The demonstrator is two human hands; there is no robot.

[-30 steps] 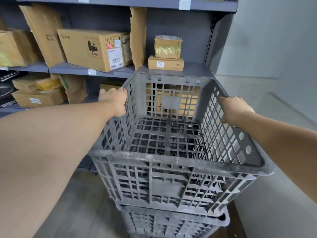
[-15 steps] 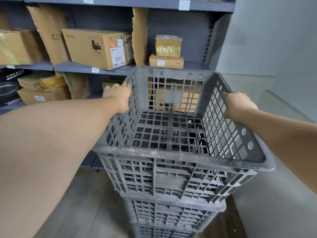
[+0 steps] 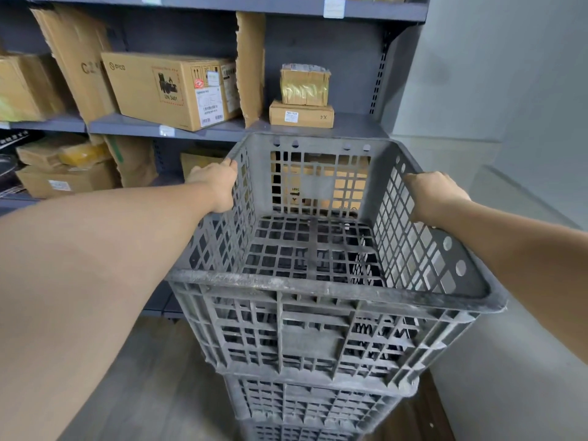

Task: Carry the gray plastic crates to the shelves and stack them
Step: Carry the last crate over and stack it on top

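Gray slatted plastic, dusty along the near rim: top crate (image 3: 321,281) filling the centre of the frame, sitting on a stack of at least two more gray crates (image 3: 315,405) at lower centre, hard against the shelves (image 3: 222,130) running across the upper half. Left hand (image 3: 213,183) gripping the crate's left rim at centre left, fingers curled over the edge; right hand (image 3: 434,194) gripping the right rim at centre right, fingers wrapped out of sight on the outer side. Stacking step apparently under way, top crate looking seated or nearly seated on the one below, its base overhanging the lower rim slightly toward the bottom right. Next move likely calling for a check that the base is nesting squarely, a small nudge to line up the corners, then releasing both hands together without rocking the tower. Crate itself looking rigid and empty, open lattice walls and floor, round holes near the upper edge, scuffed and grimy. Cardboard boxes (image 3: 173,89) resting on the shelf at upper left, more showing through the crate's far wall. Pale wall (image 3: 509,90) closing in at right, leaving little room to swing.
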